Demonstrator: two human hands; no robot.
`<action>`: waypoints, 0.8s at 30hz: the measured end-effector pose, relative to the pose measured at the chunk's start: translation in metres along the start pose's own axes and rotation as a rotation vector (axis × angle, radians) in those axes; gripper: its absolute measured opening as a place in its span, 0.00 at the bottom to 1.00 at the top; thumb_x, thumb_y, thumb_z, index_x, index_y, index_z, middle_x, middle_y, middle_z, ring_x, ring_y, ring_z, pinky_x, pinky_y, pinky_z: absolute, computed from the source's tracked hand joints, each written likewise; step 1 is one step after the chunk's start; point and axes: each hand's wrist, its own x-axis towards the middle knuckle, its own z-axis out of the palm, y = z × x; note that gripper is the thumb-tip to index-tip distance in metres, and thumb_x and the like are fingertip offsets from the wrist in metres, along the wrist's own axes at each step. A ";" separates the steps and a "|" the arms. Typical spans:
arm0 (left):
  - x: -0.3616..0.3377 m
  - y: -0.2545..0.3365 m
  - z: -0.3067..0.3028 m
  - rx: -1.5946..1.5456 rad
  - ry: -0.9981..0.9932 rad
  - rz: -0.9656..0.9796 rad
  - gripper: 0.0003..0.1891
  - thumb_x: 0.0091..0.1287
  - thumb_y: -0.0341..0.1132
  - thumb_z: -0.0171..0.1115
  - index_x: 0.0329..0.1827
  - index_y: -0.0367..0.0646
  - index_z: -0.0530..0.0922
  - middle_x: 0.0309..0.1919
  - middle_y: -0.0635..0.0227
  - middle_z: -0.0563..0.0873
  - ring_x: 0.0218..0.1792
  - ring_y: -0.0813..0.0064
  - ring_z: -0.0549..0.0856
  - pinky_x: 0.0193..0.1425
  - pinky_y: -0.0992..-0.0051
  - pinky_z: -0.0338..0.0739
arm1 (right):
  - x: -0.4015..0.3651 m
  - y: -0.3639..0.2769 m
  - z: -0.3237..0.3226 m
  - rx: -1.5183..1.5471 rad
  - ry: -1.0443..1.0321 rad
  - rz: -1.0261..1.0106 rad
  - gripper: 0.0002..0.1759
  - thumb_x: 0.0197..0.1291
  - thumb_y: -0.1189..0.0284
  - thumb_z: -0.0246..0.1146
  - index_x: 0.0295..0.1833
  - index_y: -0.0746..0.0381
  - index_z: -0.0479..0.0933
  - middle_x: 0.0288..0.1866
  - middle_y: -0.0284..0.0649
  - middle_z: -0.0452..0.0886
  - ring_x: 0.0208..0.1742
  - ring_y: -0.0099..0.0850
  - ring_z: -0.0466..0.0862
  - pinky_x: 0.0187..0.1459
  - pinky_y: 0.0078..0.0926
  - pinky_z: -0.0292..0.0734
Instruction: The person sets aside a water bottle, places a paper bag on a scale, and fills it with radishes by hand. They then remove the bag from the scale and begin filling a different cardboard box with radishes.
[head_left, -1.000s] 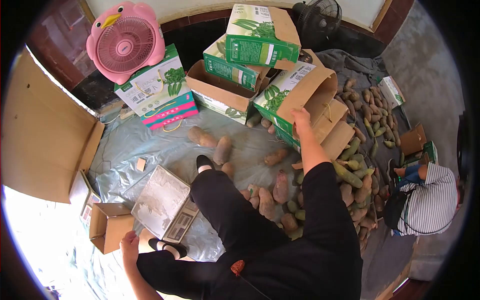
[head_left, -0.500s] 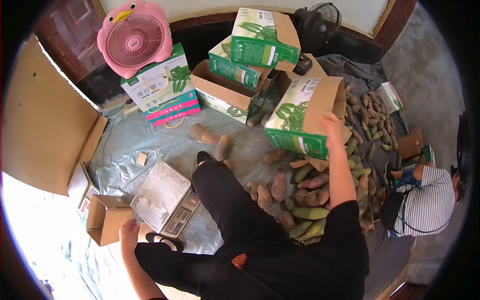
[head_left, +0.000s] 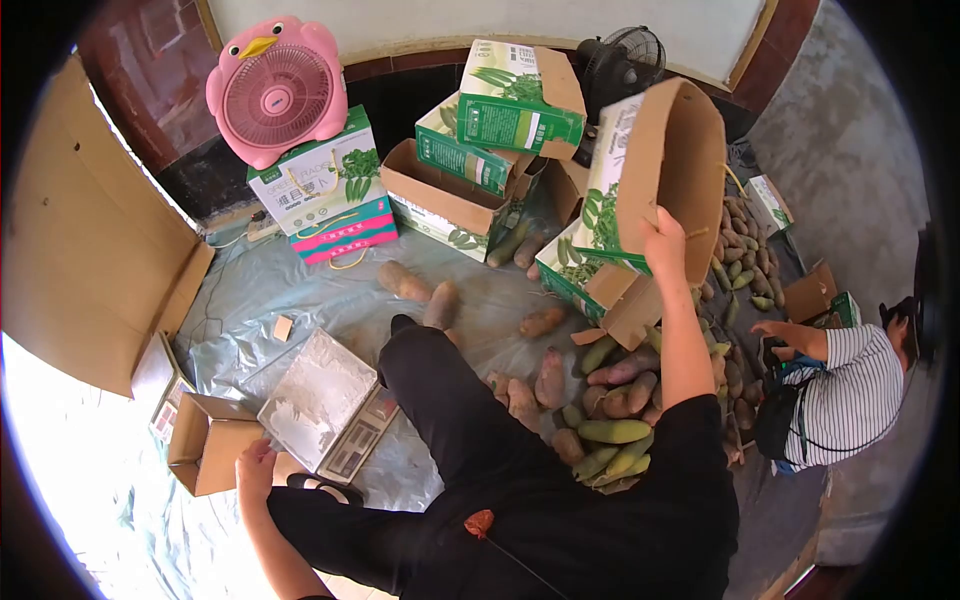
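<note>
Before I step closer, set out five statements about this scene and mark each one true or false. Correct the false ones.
1. The right hand grips an open carton. True.
2. The left hand grips a carton too. False: no object shows in it; it is near the small brown box.
3. The pink fan stands on a white-and-green box. True.
4. The scale lies nearer the right hand than the left. False: it lies nearer the left hand.
5. A person in a striped top is at the right of the view. True.
</note>
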 end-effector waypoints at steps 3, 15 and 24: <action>-0.001 -0.002 0.000 0.001 0.020 0.003 0.16 0.58 0.31 0.60 0.49 0.36 0.80 0.38 0.53 0.86 0.40 0.63 0.86 0.47 0.69 0.78 | 0.011 -0.008 0.012 -0.015 -0.041 -0.110 0.13 0.56 0.72 0.59 0.47 0.64 0.75 0.37 0.51 0.81 0.40 0.43 0.81 0.43 0.33 0.73; -0.003 -0.009 0.000 -0.004 0.026 -0.012 0.16 0.58 0.31 0.60 0.48 0.34 0.79 0.39 0.50 0.85 0.41 0.60 0.86 0.47 0.68 0.79 | -0.007 -0.010 0.036 0.138 -0.043 -0.048 0.12 0.56 0.73 0.61 0.45 0.68 0.74 0.35 0.50 0.80 0.37 0.39 0.80 0.41 0.32 0.72; -0.002 -0.012 0.002 0.023 0.054 0.052 0.15 0.57 0.31 0.61 0.47 0.35 0.80 0.38 0.50 0.85 0.41 0.58 0.85 0.46 0.66 0.78 | -0.055 -0.047 0.003 0.086 0.110 -0.246 0.11 0.60 0.74 0.58 0.46 0.68 0.74 0.35 0.47 0.81 0.38 0.31 0.80 0.43 0.28 0.73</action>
